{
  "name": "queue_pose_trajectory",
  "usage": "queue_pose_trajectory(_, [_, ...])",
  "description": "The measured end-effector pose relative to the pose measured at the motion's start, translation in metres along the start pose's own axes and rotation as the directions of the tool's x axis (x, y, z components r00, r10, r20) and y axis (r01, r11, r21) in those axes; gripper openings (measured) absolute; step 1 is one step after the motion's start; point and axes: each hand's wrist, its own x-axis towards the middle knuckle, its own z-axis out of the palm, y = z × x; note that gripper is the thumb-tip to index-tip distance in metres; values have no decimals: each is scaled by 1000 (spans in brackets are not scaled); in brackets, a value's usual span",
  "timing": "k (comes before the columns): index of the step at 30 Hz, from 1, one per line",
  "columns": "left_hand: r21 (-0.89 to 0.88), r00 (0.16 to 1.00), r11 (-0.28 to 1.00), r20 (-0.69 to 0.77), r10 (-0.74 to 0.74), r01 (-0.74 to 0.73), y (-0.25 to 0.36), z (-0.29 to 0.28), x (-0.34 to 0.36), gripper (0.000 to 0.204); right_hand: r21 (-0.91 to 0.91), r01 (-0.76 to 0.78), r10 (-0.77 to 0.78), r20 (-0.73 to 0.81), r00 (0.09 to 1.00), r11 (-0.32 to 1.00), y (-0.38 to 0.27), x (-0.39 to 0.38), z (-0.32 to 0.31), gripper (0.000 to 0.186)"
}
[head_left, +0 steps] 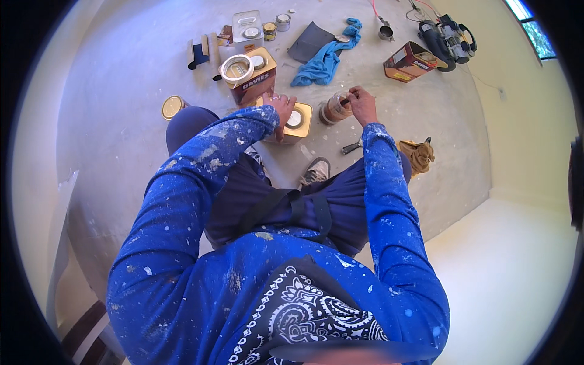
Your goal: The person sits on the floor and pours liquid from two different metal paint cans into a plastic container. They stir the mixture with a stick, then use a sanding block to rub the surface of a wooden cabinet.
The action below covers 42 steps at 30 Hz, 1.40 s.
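My left hand [282,109] grips the top of a rectangular gold-topped tin [303,129], which has a round pale cap [294,119]. To its right stands a see-through round container [333,111] with brownish stuff on its wall. Over its rim my right hand [363,106] is closed in a pinch on a thin dark stick [345,101] that dips into the container. The stick's lower end is hard to make out. Both sleeves are blue and paint-spattered.
Behind the left hand stands a larger tin [252,91] with a tape roll [237,70] on it. A blue cloth [319,66], an open-topped tin [409,63] and an air compressor [449,41] lie beyond. A scraper-like tool [351,148] and brown cloth [417,156] are near my right knee.
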Motion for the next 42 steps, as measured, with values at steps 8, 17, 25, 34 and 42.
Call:
queue_pose_trajectory(8, [-14,999,1000,44,-9,10,0,3,-2,148,-37,-65,61,-91,994,997,10,-4,11,22])
queue_pose_trajectory(17, [-34,1000,999,22,-3,3,2,5,-4,145,16,-70,71,-119,990,997,11,-13,7,23])
queue_pose_trajectory(25, [70,966,990,-239,-104,124,14,29,-15,100,40,-62,63,-30,998,997,3,-9,13,24])
queue_pose_trajectory(34, [234,952,955,-285,-114,185,32,59,-29,55,-53,-35,38,56,998,998,-10,-14,10,23])
queue_pose_trajectory(42, [195,921,943,-336,-195,271,6,59,-18,46,207,-142,150,-28,988,968,-16,-2,25,26])
